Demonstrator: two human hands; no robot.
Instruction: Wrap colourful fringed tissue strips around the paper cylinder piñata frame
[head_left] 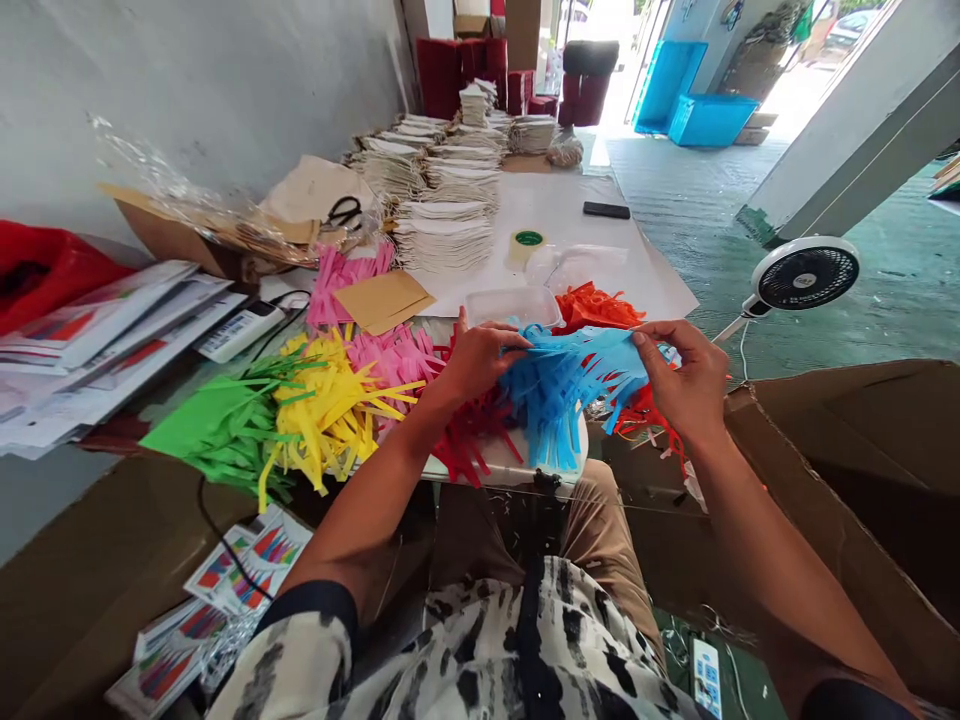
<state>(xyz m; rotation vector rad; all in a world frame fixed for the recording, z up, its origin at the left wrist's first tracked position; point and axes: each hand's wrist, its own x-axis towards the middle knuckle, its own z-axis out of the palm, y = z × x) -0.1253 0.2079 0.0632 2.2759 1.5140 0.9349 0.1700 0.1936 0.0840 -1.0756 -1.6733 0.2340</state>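
Note:
A light blue tissue-paper fringe (581, 370) is stretched between my hands above the near table edge. My left hand (487, 355) pinches its left end, and my right hand (686, 375) pinches the top right corner between thumb and fingers. The cut strips hang down from the held edge. Left of it lie fringe bunches in dark red (476, 430), pink (390, 350), yellow (326, 400) and green (225, 425). Behind the blue one sits an orange-red bunch (596, 305), beside a clear plastic tray (510, 305).
Stacks of white-edged paper pieces (446, 235) fill the table's far left. A tape roll (529, 243), black phone (606, 210), scissors (345, 212) and brown envelope (386, 300) lie about. A small fan (806, 278) stands right, above a cardboard box (847, 480). Printed packets (225, 600) lie lower left.

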